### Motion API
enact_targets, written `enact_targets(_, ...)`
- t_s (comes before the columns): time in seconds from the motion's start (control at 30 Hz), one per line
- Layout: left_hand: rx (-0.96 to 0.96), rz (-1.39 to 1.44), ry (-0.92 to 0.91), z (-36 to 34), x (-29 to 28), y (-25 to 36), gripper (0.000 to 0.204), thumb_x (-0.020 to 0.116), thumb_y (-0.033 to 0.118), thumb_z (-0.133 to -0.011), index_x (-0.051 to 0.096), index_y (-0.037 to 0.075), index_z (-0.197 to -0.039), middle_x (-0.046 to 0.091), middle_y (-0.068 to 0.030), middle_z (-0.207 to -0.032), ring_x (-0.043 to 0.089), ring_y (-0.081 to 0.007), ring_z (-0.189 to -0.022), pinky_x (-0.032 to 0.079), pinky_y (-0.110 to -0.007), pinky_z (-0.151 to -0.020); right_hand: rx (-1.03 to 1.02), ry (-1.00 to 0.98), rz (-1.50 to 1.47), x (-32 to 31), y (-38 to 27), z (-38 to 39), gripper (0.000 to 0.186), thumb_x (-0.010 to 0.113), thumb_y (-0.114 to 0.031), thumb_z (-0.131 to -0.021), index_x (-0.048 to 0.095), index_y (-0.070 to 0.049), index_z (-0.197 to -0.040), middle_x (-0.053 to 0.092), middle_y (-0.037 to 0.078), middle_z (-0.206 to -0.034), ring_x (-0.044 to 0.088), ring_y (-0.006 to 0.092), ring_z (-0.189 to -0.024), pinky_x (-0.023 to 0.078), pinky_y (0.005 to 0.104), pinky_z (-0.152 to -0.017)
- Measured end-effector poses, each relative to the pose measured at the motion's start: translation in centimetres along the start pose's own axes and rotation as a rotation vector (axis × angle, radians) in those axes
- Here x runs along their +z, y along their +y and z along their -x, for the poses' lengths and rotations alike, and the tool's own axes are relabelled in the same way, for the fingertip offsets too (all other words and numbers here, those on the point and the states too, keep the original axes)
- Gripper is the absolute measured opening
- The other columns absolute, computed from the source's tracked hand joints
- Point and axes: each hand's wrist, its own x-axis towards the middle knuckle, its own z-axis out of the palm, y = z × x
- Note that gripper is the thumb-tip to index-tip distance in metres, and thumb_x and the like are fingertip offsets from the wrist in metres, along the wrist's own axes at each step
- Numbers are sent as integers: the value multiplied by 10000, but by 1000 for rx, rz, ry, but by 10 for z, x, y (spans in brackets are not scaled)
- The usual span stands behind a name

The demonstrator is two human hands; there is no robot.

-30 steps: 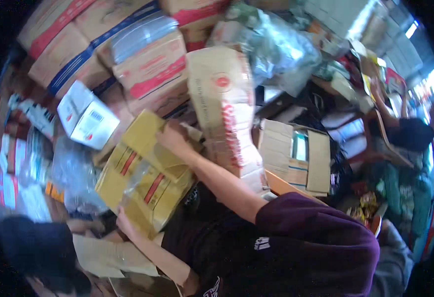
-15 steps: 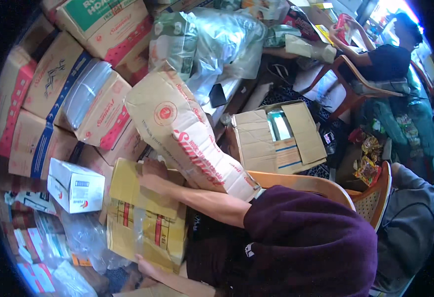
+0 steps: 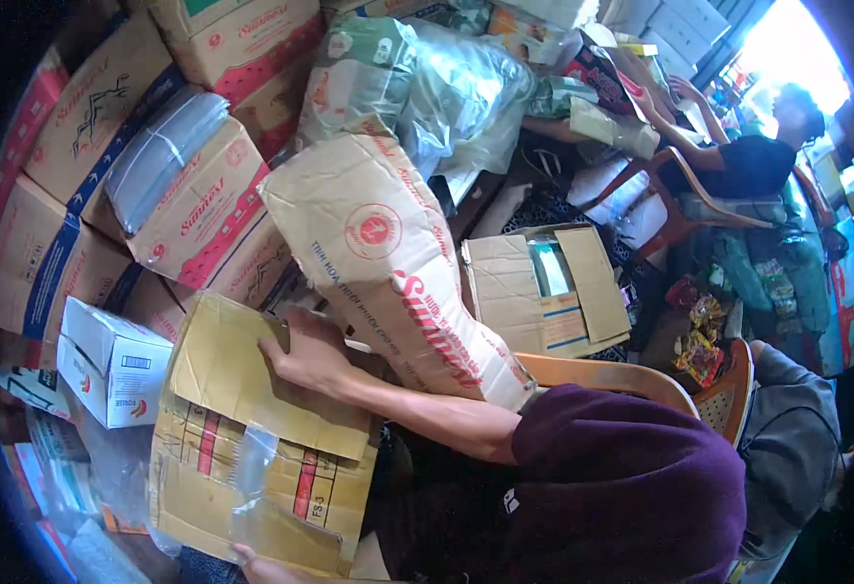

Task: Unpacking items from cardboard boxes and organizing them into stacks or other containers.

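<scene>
In the head view, the yellow carton (image 3: 281, 419) sits tilted before you, between the white box (image 3: 120, 365) and the tall box (image 3: 378, 243). Your right hand (image 3: 310, 355) pinches its upper edge, while your left hand (image 3: 259, 565) touches the lower one, too cut off to tell its grip. You seem to be steadying the carton, and I judge the next move calls for support at both edges.

Head-worn fisheye, looking down, close above the yellowish cardboard box (image 3: 286, 433)
</scene>
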Motion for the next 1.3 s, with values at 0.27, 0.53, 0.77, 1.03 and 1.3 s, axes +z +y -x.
enact_targets(0.27,-34,9,-18,7,18,9,420,531,315,-866,576,-68,-1031,603,-119,-960,555,-201,-821,443,-316,-749,-60,303,563,38,41,-25,477,584,-367,-749,468,35,-979,550,217,-921,560,358,-839,456,451,-700)
enact_targets(0.53,-67,0,-45,11,33,21,415,534,310,-866,572,-68,-1034,599,-119,-961,553,-199,-821,443,-316,-748,-30,255,697,47,38,-29,409,589,-325,-749,477,14,-949,547,195,-914,562,360,-830,463,441,-701)
enact_targets(0.77,-50,-12,-22,14,30,24,412,537,305,-865,568,-68,-1036,596,-118,-963,551,-198,-821,443,-317,-747,-6,223,675,42,43,-28,425,573,-356,-778,481,18,-960,551,192,-902,562,363,-812,453,450,-699)
enact_targets(1.03,-6,14,62,13,1,66,407,540,300,-865,564,-68,-1038,593,-118,-964,548,-197,-820,443,-317,-746,-12,190,433,7,5,-9,393,552,-348,-809,465,21,-911,559,214,-878,557,383,-788,438,455,-664)
enact_targets(1.3,104,148,338,58,-27,111,380,535,265,-873,563,-73,-1046,604,-117,-934,548,-184,-786,442,-296,-733,-365,424,117,-33,-51,-5,256,619,-244,-773,531,-5,-789,519,167,-636,502,276,-568,405,371,-553)
